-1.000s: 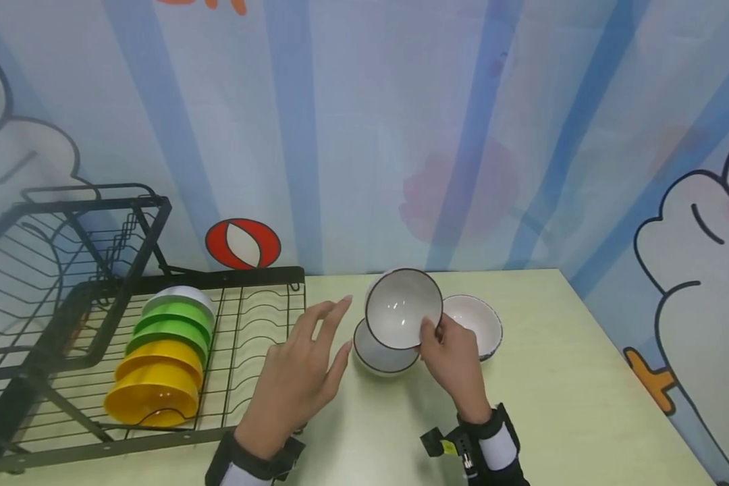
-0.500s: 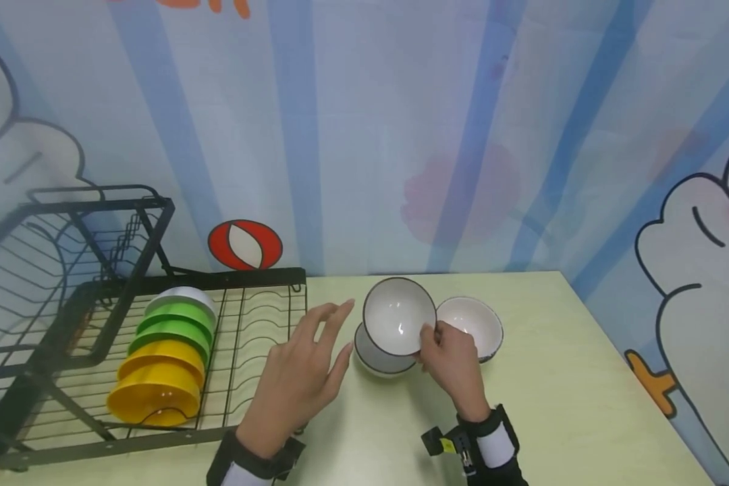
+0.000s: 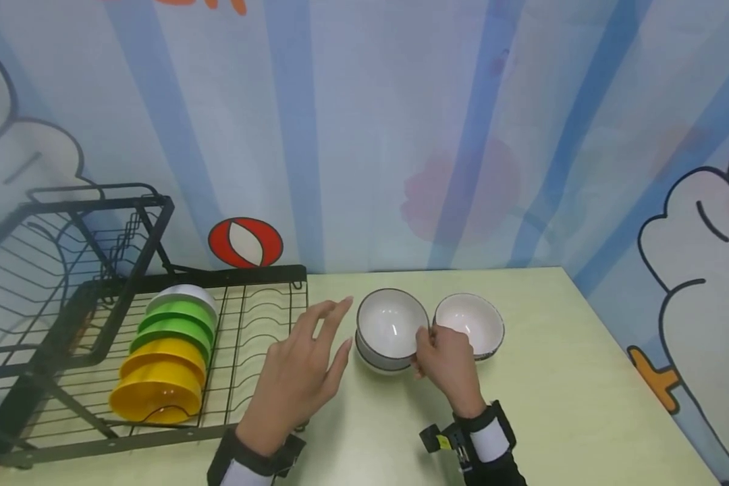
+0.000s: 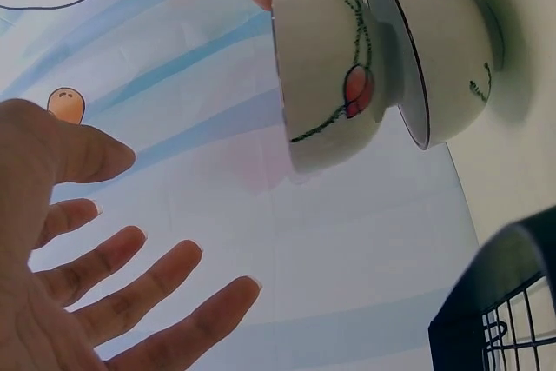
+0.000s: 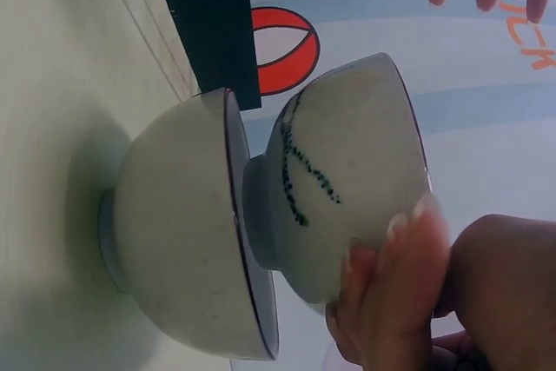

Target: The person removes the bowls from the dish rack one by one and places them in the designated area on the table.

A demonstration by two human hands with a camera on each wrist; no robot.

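Observation:
My right hand [image 3: 448, 364] pinches the rim of a white bowl [image 3: 392, 322] with a dark edge, thumb inside and fingers against the outer wall. This bowl carries a painted green vine and red flower, plain in the left wrist view. Its foot dips into the mouth of a second white bowl [image 5: 178, 223], which stands upright on the table. Left of them my left hand [image 3: 300, 378] hovers with fingers spread, holding nothing. A third white bowl [image 3: 470, 324] sits just beyond the right hand, partly covered by it.
A black wire dish rack [image 3: 243, 378] stands on the left, with an upper basket [image 3: 30, 263]. In it a row of nested bowls leans on edge: yellow bowls [image 3: 158, 391], green bowls [image 3: 179, 324] and a white one [image 3: 185, 293]. Behind the table [image 3: 571, 391] hangs a printed cloth [image 3: 364, 135].
My right hand has lowered the held bowl, slightly leftward, from above the second bowl into its mouth. The left hand has stayed in place.

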